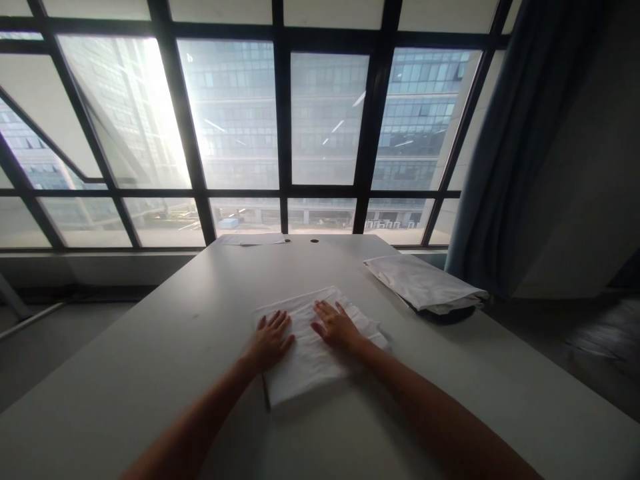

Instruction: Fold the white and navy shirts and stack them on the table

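A folded white cloth (305, 363) lies flat on the grey table (150, 373), a little past the middle. My left hand (270, 340) rests palm down on the cloth's left edge, fingers stretched out. My right hand (336, 325) lies flat on the cloth's upper middle, fingers spread and pointing away from me. Neither hand holds anything.
A stack of white fabric on a dark base (425, 285) sits at the table's right edge. Thin papers (253, 240) and a small dark hole (314, 240) are at the far edge. Behind stands a large window with dark frames (283, 133), and a blue curtain (520, 147) hangs at the right.
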Tool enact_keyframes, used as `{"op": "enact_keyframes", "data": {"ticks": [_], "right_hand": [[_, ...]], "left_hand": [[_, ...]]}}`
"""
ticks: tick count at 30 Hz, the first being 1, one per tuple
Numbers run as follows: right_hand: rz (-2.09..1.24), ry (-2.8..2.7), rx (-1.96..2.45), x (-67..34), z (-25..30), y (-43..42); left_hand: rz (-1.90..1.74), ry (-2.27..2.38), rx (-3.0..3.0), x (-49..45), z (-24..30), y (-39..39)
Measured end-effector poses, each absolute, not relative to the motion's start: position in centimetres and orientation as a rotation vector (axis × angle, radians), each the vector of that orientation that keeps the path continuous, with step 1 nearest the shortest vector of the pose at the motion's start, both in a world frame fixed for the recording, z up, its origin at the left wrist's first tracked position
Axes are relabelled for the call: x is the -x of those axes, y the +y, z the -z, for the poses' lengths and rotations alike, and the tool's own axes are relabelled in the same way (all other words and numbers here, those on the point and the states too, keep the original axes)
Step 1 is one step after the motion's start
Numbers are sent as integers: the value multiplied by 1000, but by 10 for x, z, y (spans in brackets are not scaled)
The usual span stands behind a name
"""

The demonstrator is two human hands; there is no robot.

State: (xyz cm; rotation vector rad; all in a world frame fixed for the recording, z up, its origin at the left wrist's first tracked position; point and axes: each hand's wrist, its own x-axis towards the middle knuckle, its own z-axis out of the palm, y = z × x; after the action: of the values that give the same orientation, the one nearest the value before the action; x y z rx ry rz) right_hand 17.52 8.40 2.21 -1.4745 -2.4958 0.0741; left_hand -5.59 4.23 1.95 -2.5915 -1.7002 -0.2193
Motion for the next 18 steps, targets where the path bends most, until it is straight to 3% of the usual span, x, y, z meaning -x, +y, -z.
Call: {"op": "enact_keyframes", "data": {"ticks": [6,18], "right_hand": [[-163,-2547,1440,-169,-11,35],[-250,-2279,2041,-257,0,71]], "left_hand": [[311,-1625,2599,32,-18,30],[218,-1602,2802,64,-5,2]]}}
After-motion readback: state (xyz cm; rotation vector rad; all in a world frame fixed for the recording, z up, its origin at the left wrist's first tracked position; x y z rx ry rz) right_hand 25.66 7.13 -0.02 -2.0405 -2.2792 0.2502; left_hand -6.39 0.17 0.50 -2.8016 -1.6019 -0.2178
